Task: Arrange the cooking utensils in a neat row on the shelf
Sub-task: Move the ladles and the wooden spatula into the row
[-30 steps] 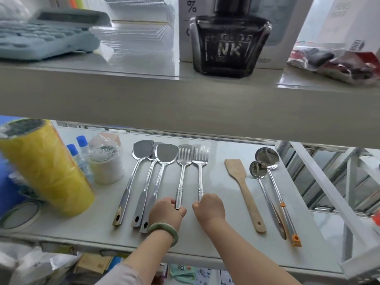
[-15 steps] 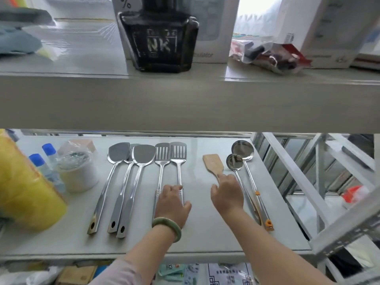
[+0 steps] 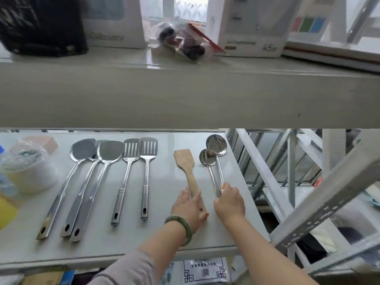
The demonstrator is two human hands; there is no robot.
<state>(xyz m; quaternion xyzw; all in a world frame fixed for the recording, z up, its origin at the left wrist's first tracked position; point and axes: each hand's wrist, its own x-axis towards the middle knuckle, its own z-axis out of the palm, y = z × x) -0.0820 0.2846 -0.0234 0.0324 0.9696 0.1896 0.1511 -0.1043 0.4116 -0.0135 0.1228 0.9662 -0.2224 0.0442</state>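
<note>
Steel utensils lie in a row on the white shelf point(image 3: 164, 239): three solid turners point(image 3: 107, 153) bunched together at the left, then two slotted turners point(image 3: 148, 148) side by side. Right of a gap lies a wooden spatula point(image 3: 185, 159), and my left hand point(image 3: 188, 206), wearing a green bangle, rests over its handle. At the far right two ladles point(image 3: 216, 145) overlap near their bowls. My right hand point(image 3: 229, 202) pinches their handles, which hide beneath it.
A white roll wrapped in plastic point(image 3: 28, 171) and a yellow object point(image 3: 6, 210) stand at the shelf's left end. The upper shelf beam point(image 3: 185, 95) hangs just above. The shelf's right edge drops off beside white metal frame bars point(image 3: 320, 194).
Both hands moved right, off the slotted turners' handles. The left hand went to the wooden spatula's handle and the right hand from the spatula to the ladle handles. The view swung right.
</note>
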